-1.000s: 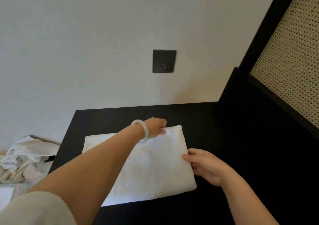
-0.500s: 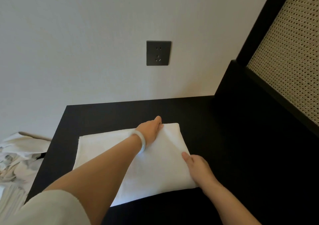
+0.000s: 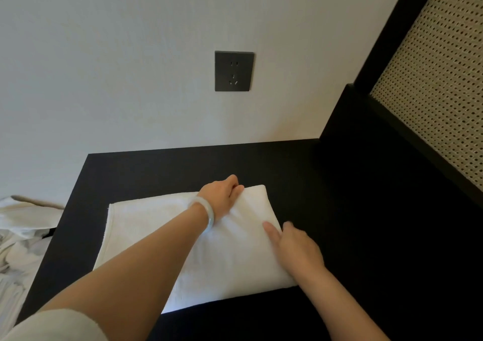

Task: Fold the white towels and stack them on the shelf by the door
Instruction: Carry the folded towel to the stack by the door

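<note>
A folded white towel [image 3: 146, 225] lies flat on the black table top [image 3: 162, 168]. My left hand [image 3: 222, 199], with a pale bangle on the wrist, reaches across the towel and grips its far edge near the far right corner. My right hand [image 3: 295, 246] rests on the towel's right folded edge, thumb on top of the cloth, the other fingers curled at the edge; whether they reach under it is hidden.
A heap of loose white cloth [image 3: 18, 238] lies off the table's left side. A dark wall socket [image 3: 234, 70] sits above the table. A black frame with a woven cane panel [image 3: 433, 79] rises along the right side.
My left hand has gone from lying over the far edge to gripping it. My right hand has slid a little further onto the towel's right edge. The camera has dipped slightly.
</note>
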A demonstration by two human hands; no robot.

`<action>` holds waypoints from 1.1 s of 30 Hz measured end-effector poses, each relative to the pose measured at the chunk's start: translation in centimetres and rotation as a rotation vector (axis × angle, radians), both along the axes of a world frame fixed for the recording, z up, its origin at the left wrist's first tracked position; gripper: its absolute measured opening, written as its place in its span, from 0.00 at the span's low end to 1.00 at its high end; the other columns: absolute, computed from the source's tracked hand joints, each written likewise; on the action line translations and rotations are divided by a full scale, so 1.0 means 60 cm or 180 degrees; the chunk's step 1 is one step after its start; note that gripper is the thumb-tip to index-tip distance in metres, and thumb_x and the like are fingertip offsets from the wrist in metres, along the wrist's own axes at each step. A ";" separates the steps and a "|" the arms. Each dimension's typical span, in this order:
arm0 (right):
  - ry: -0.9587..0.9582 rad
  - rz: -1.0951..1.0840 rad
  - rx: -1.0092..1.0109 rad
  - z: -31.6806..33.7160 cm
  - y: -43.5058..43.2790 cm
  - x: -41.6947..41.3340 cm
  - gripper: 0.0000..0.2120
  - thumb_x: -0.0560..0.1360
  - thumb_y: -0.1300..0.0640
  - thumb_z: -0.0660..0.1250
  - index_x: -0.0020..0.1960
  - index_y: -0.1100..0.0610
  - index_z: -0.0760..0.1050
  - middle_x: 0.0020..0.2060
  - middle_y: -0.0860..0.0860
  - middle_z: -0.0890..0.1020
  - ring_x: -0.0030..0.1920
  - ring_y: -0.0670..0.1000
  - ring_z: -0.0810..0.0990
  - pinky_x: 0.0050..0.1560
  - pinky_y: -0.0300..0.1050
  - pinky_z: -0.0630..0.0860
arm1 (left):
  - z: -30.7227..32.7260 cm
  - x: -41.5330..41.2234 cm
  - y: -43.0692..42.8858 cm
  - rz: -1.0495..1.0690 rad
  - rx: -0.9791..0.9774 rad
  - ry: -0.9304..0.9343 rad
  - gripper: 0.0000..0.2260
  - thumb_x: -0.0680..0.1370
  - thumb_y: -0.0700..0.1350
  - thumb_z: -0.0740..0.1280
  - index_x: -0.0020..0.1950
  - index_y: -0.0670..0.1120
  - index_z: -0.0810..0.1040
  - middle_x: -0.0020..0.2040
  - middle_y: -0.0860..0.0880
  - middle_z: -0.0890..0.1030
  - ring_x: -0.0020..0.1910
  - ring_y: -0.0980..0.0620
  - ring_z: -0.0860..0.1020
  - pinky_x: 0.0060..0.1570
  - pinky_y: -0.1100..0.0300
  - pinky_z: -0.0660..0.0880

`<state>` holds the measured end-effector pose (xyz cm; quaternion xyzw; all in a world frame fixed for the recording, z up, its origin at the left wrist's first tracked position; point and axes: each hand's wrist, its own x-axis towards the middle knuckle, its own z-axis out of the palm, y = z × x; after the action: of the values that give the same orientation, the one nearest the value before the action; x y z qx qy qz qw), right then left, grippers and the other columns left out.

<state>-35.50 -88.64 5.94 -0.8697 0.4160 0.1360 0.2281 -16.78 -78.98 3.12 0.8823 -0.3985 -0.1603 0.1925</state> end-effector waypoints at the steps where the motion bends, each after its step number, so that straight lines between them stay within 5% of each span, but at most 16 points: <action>1: -0.0144 -0.0003 -0.0248 0.006 -0.001 0.013 0.26 0.80 0.33 0.47 0.60 0.53 0.67 0.40 0.46 0.74 0.39 0.45 0.76 0.37 0.43 0.71 | 0.001 -0.001 -0.001 -0.0004 0.0026 -0.0046 0.13 0.84 0.57 0.50 0.53 0.50 0.68 0.42 0.49 0.78 0.39 0.50 0.76 0.44 0.55 0.73; 6: -0.1082 -0.0345 -0.0058 0.011 -0.031 0.118 0.16 0.83 0.44 0.54 0.60 0.56 0.69 0.45 0.50 0.77 0.41 0.47 0.77 0.36 0.41 0.70 | 0.004 -0.004 -0.001 0.0018 -0.0033 0.0076 0.14 0.84 0.57 0.48 0.53 0.49 0.68 0.41 0.47 0.78 0.39 0.47 0.77 0.47 0.50 0.76; 15: -0.0867 0.0007 -0.0324 -0.039 -0.068 0.177 0.10 0.84 0.48 0.56 0.53 0.53 0.71 0.44 0.49 0.77 0.42 0.47 0.77 0.45 0.47 0.78 | 0.003 -0.002 -0.004 -0.0117 -0.0083 0.0068 0.12 0.85 0.54 0.50 0.51 0.50 0.68 0.43 0.49 0.76 0.41 0.50 0.75 0.46 0.56 0.73; 20: -0.1239 0.1244 -0.1128 -0.045 -0.039 0.182 0.11 0.84 0.49 0.52 0.49 0.49 0.72 0.47 0.45 0.71 0.52 0.48 0.72 0.56 0.45 0.69 | 0.013 -0.002 -0.008 -0.0109 -0.0118 0.0019 0.09 0.84 0.49 0.54 0.47 0.49 0.67 0.43 0.51 0.73 0.41 0.51 0.73 0.46 0.58 0.69; 25: -0.0797 0.1338 -0.1019 -0.050 -0.051 0.218 0.13 0.84 0.50 0.53 0.48 0.50 0.73 0.45 0.45 0.73 0.53 0.49 0.74 0.60 0.49 0.68 | 0.030 -0.003 -0.002 -0.0177 0.0298 -0.0313 0.03 0.82 0.47 0.59 0.50 0.48 0.67 0.45 0.50 0.75 0.45 0.48 0.77 0.50 0.52 0.75; 30: -0.0821 0.1253 -0.0782 -0.063 -0.060 0.230 0.15 0.84 0.49 0.54 0.46 0.52 0.76 0.41 0.46 0.76 0.49 0.48 0.76 0.58 0.50 0.72 | 0.066 0.058 0.107 -0.0016 0.1273 -0.0558 0.14 0.86 0.49 0.51 0.65 0.49 0.72 0.56 0.46 0.79 0.55 0.42 0.78 0.56 0.49 0.75; 33: -0.0961 0.1186 -0.0538 -0.065 -0.067 0.227 0.15 0.84 0.50 0.56 0.42 0.52 0.73 0.39 0.47 0.76 0.46 0.49 0.76 0.56 0.51 0.74 | 0.054 0.096 0.180 0.0530 0.1236 -0.0186 0.21 0.85 0.56 0.50 0.55 0.46 0.79 0.47 0.46 0.82 0.47 0.46 0.81 0.52 0.53 0.76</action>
<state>-21.90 -92.68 2.07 -0.9578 0.2197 0.0090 0.1851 -11.00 -68.18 6.38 0.9370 -0.2912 -0.1920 0.0198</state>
